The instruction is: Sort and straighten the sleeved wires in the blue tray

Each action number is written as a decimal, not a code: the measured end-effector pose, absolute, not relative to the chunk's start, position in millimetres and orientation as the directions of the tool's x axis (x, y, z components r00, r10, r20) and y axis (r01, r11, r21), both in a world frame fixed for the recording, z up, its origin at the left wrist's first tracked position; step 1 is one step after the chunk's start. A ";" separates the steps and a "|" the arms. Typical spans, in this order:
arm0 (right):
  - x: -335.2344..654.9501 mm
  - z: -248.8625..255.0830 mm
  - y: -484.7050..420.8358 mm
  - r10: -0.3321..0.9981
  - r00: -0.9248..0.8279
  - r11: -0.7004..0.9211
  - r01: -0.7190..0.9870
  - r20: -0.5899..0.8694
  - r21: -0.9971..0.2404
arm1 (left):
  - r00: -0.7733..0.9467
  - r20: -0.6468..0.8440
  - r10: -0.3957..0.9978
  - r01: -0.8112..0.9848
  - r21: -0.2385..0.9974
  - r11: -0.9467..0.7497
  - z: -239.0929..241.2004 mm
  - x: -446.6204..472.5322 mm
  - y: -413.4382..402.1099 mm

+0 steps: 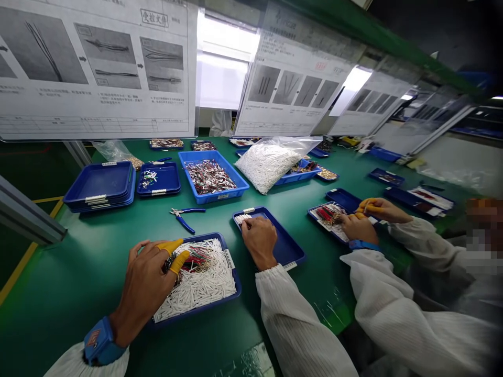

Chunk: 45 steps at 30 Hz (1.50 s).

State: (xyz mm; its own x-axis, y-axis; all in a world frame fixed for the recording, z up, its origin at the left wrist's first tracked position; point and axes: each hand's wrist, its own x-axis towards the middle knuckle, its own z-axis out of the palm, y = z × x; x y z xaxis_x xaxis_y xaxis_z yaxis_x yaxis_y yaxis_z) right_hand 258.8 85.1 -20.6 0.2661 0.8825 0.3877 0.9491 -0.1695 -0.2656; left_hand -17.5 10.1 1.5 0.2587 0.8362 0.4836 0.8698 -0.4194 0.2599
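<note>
My left hand point(147, 275), with yellow finger cots on thumb and index finger, curls around a bundle of thin red, green and dark wires point(198, 260). The bundle rests over many short white tubes point(204, 293) in a blue tray point(238, 285). To the right, my right hand point(259, 240) reaches into a second blue tray point(288, 246), fingers bent down and closed at its far left corner. White pieces point(242, 219) lie beside those fingertips; whatever the fingers hold is hidden.
Blue-handled pliers point(184, 215) lie behind the tube tray. Farther back stand stacked blue trays point(100, 183), a bin of wire pieces point(212, 178) and a bag of white tubes point(267, 162). At right, a co-worker's hands point(359, 225) work over another tray. Instruction sheets point(98, 110) hang above.
</note>
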 end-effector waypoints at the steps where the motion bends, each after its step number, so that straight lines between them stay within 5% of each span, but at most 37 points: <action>1: 259.5 -20.7 84.9 0.885 0.261 -0.165 0.950 0.384 -0.265 | 0.256 0.478 0.840 0.870 0.264 -0.415 1.7 -17.2 10.0; 6: 260.2 -17.6 80.3 0.896 0.192 -0.065 0.948 0.400 -0.310 | 0.229 0.447 0.865 0.872 0.301 -0.387 4.3 -15.9 9.8; 12: 234.0 -7.7 58.1 0.905 -0.231 0.414 0.673 0.358 -0.613 | 0.197 0.454 0.869 0.875 0.317 -0.365 5.0 -17.6 10.4; 17: 211.5 -1.2 40.9 0.840 -0.499 0.518 0.625 0.212 -0.584 | 0.192 0.442 0.876 0.869 0.338 -0.361 5.0 -18.0 10.9; 22: 210.5 4.5 41.6 0.866 -0.455 0.464 0.574 0.208 -0.675 | 0.193 0.431 0.882 0.870 0.341 -0.357 3.6 -17.6 10.6; 33: 214.6 7.3 43.7 0.964 -0.217 0.189 0.145 0.156 -0.971 | 0.192 0.422 0.886 0.851 0.377 -0.365 1.5 -15.3 11.0; 45: 196.5 2.6 38.4 0.963 -0.270 -0.043 -0.228 0.021 -0.973 | 0.241 0.362 0.901 0.710 0.568 -0.418 6.8 -0.8 4.5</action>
State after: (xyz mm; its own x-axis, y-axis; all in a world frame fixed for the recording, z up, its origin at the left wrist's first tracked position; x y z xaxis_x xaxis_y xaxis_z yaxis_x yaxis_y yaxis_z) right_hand 196.5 38.4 2.6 -0.2703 0.9625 0.0212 -0.2283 -0.0427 -0.9726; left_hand -0.8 4.5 6.8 0.2407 0.9007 0.3617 0.7096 -0.4176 0.5676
